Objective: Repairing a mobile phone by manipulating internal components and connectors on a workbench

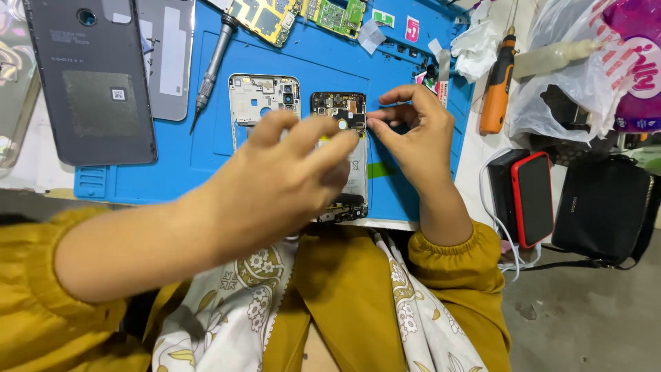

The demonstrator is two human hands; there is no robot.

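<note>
Opened black smartphone with exposed circuit board (342,114) at frame centre, long axis vertical. Left hand (289,176) grip pinches over board; right hand (413,131) grip pinches phone's right edge, nearer.

Pink label (412,29) (small, square), green sticker (383,17) beside it

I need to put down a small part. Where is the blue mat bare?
Bare blue mat lies at lower left, between the grey back cover and the left hand. Around the opened phone and along the top edge with circuit boards it is crowded.
</note>
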